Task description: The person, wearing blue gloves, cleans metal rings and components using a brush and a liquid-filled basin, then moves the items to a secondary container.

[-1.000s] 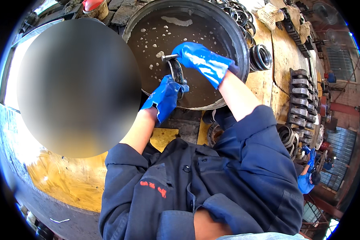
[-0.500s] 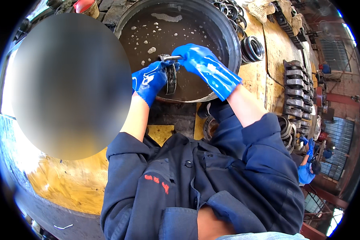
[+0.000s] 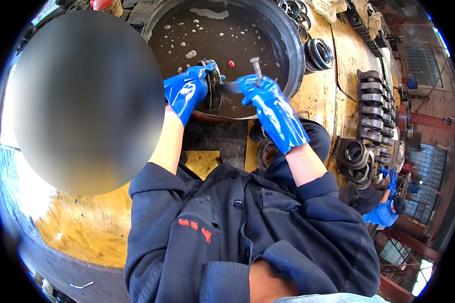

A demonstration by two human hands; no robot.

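My left hand (image 3: 188, 87), in a wet blue rubber glove, grips a dark, grimy metal ring (image 3: 215, 92) upright at the near side of a big round tub (image 3: 294, 48). Murky brown liquid with floating scum fills the tub. My right hand (image 3: 266, 97), gloved alike, is closed around a metal tool (image 3: 256, 66). A thin shank with a wider end sticks up from that fist. Between the fist and the ring's right side lies a blurred flat grey strip (image 3: 231, 87), seemingly part of the tool.
Several metal rings (image 3: 318, 54) stand right of the tub on a wooden bench (image 3: 322, 96). Further right are a row of heavy metal blocks (image 3: 372, 113) and a housing with round bores (image 3: 355, 154). A person in blue (image 3: 382, 215) works at the far right. A blurred oval hides the left.
My right hand has moved right and nearer me, away from the ring's top, and its tool has turned. The ring has shifted slightly left. A small red spot now shows over the liquid.
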